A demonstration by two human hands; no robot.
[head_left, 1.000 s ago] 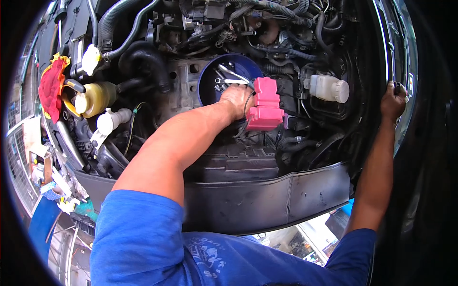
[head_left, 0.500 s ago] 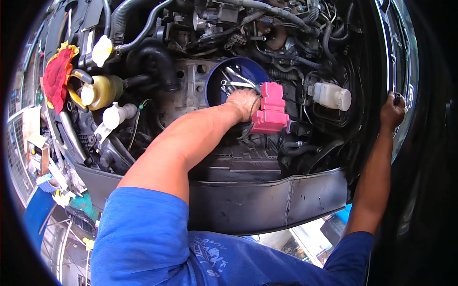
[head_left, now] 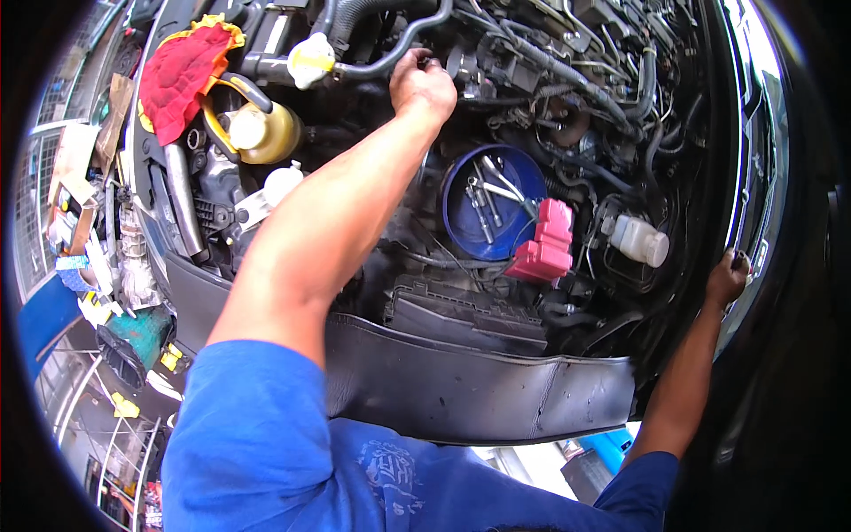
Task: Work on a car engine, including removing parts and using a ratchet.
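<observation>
My left hand reaches over the engine, close to a black hose. Its fingers are curled together with something dark at their tips, too small to name. Off to the right, my right hand is closed at the edge of the vehicle body, around a small dark thing I cannot make out. A round blue bowl rests in the engine bay, holding several metal tools, among them what look like sockets and extension bars. Against the bowl's right side sits a pink-red plastic cover.
A red cloth with yellow edging lies at the far left, beside a yellowish reservoir. A white reservoir stands on the right. The dark front panel runs before my body. Cluttered shelves are beyond the left side.
My left hand has left the blue bowl and moved up and left over the engine. The tools in the bowl now show. My right hand stays at the vehicle's edge; the view has shifted.
</observation>
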